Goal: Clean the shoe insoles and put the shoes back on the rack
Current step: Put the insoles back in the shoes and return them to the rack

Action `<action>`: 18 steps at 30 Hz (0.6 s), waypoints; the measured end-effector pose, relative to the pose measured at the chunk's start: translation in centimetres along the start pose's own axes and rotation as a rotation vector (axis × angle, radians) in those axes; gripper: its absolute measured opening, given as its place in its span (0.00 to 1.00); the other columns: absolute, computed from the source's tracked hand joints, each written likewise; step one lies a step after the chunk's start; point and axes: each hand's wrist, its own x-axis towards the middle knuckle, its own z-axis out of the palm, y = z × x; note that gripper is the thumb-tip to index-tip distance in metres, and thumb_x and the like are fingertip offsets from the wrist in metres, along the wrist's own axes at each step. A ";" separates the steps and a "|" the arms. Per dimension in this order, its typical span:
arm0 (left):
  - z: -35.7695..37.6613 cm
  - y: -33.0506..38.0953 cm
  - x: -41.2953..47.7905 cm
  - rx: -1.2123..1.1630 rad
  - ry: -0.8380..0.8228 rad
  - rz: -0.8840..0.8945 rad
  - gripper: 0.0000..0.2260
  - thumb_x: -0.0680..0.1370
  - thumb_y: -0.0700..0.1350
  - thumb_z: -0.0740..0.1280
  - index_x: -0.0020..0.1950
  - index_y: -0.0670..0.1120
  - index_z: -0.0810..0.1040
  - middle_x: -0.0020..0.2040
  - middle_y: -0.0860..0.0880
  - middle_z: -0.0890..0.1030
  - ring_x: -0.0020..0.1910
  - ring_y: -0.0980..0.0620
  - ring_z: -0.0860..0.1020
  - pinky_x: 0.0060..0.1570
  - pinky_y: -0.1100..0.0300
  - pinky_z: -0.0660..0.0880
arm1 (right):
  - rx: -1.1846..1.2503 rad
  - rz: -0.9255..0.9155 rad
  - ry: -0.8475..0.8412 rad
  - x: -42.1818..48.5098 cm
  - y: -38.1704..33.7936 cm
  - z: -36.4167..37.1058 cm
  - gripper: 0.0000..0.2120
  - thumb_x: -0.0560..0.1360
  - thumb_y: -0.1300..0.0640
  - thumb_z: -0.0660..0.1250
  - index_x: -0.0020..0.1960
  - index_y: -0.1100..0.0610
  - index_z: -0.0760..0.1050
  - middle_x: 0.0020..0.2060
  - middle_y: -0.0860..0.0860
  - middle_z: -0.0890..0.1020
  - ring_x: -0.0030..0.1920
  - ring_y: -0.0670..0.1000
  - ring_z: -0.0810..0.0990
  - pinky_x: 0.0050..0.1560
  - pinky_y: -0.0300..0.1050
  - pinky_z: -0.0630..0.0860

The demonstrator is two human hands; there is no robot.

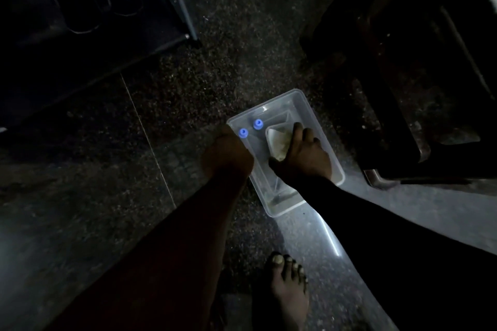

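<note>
Rack (174, 0): far left in the dark. We make out faint outlines on it that may be shoes, but no insole shows clearly.
Left hand (226, 153): at the left rim of the bin, back towards us. We cannot tell how its fingers lie.
Blue caps (243, 132): upright in the bin's left corner, close together, probably bottle tops.
Bin (301, 99): clear plastic, on the floor. We judge it light, stiff and smooth, best lifted by the rim with both hands.
Small tray (269, 131): sits inside the bin and holds the cloth.
Cloth (281, 140): pale and crumpled. We judge it soft, limp and possibly damp, best gathered in a bunch rather than by a corner.
Right hand (304, 156): lies over the cloth, thumb at the near edge and fingers over the far side, gripping it.
Foot (289, 290): bare, on the floor below the bin.
Count: one rack, two hands, two blue caps, one bin, one small tray, one cloth, one foot.
</note>
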 end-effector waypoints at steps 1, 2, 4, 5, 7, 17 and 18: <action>0.3 0.3 0.2 0.031 0.067 -0.019 0.27 0.79 0.49 0.66 0.75 0.39 0.65 0.67 0.38 0.77 0.65 0.37 0.77 0.63 0.46 0.72 | -0.023 -0.008 0.020 0.3 0.0 0.0 0.52 0.69 0.32 0.70 0.80 0.59 0.52 0.71 0.60 0.68 0.66 0.64 0.72 0.58 0.58 0.75; 0.2 0.4 0.1 0.054 0.096 -0.024 0.29 0.80 0.49 0.65 0.77 0.39 0.62 0.67 0.38 0.76 0.66 0.37 0.77 0.64 0.46 0.71 | -0.049 -0.009 0.052 0.7 0.2 -0.1 0.51 0.70 0.33 0.70 0.80 0.59 0.53 0.71 0.61 0.68 0.67 0.65 0.71 0.60 0.59 0.73; 0.4 0.4 0.2 0.108 0.129 0.016 0.30 0.81 0.48 0.63 0.80 0.40 0.57 0.67 0.38 0.76 0.65 0.38 0.77 0.64 0.45 0.72 | -0.111 0.004 0.103 1.3 0.7 -0.6 0.50 0.70 0.32 0.68 0.80 0.60 0.54 0.70 0.60 0.70 0.68 0.64 0.69 0.63 0.60 0.70; 0.3 0.4 0.3 0.129 0.128 0.042 0.29 0.81 0.47 0.62 0.80 0.41 0.57 0.66 0.38 0.77 0.64 0.38 0.77 0.63 0.45 0.72 | -0.141 0.008 0.114 1.6 1.0 -0.8 0.50 0.70 0.32 0.67 0.80 0.60 0.55 0.70 0.60 0.70 0.68 0.64 0.69 0.64 0.59 0.69; 0.0 0.6 1.0 0.146 0.100 0.091 0.25 0.81 0.44 0.61 0.78 0.45 0.60 0.64 0.39 0.78 0.62 0.38 0.79 0.60 0.46 0.74 | -0.204 0.001 0.131 2.0 1.5 -1.2 0.49 0.70 0.32 0.66 0.80 0.60 0.56 0.69 0.59 0.71 0.67 0.63 0.69 0.63 0.59 0.68; -1.5 1.4 1.2 0.228 0.082 0.148 0.16 0.82 0.46 0.62 0.70 0.47 0.71 0.64 0.39 0.78 0.65 0.38 0.77 0.61 0.47 0.72 | -0.167 -0.031 0.346 2.4 2.0 -1.2 0.38 0.70 0.32 0.66 0.69 0.59 0.71 0.59 0.59 0.74 0.58 0.63 0.72 0.53 0.58 0.70; -1.3 1.2 1.5 0.221 0.079 0.156 0.15 0.82 0.46 0.63 0.69 0.47 0.72 0.63 0.39 0.79 0.64 0.38 0.78 0.60 0.48 0.73 | -0.159 -0.091 0.368 2.7 1.5 -1.3 0.35 0.71 0.34 0.66 0.68 0.59 0.72 0.59 0.59 0.75 0.58 0.63 0.73 0.53 0.58 0.71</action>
